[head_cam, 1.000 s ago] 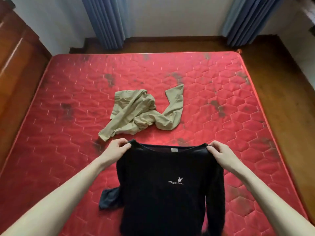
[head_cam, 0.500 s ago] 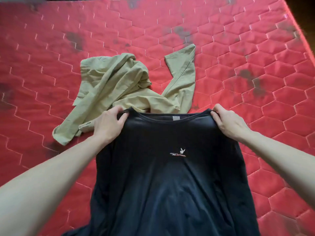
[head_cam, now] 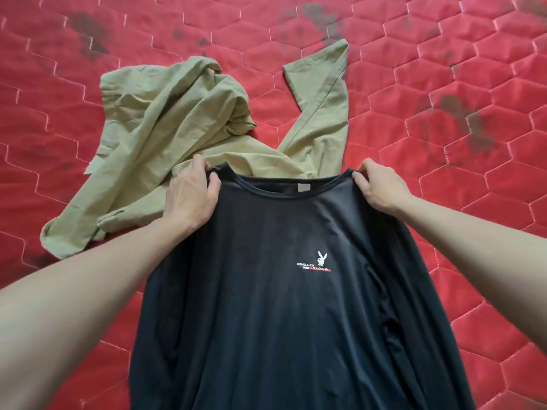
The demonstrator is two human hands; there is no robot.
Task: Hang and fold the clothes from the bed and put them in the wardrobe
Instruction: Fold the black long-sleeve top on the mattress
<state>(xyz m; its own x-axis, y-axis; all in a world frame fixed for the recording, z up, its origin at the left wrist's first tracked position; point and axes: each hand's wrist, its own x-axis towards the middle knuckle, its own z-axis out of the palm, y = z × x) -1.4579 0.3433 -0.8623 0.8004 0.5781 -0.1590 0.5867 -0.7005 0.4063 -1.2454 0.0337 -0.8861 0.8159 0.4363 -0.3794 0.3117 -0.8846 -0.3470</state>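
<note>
Left hand and right hand each pinch a shoulder of the black long-sleeved shirt, printed "GENELALCH" under a white rabbit; the crumpled khaki cotton garment lies at 11 o'clock on the red quilted mattress.

Black top held up over the bed, khaki garment lying behind it

The black long-sleeved top is hanging front-outward by its shoulders, its round neckline stretching wide, a small white rabbit logo with lettering showing on the chest, and its long sleeves are trailing down the sides. Just beyond its collar, the khaki garment is lying crumpled on the red quilted mattress, one long straight part, perhaps a sleeve or a leg, sticking away from the top while a cuffed end is sprawling off to the left of the collar.
</note>
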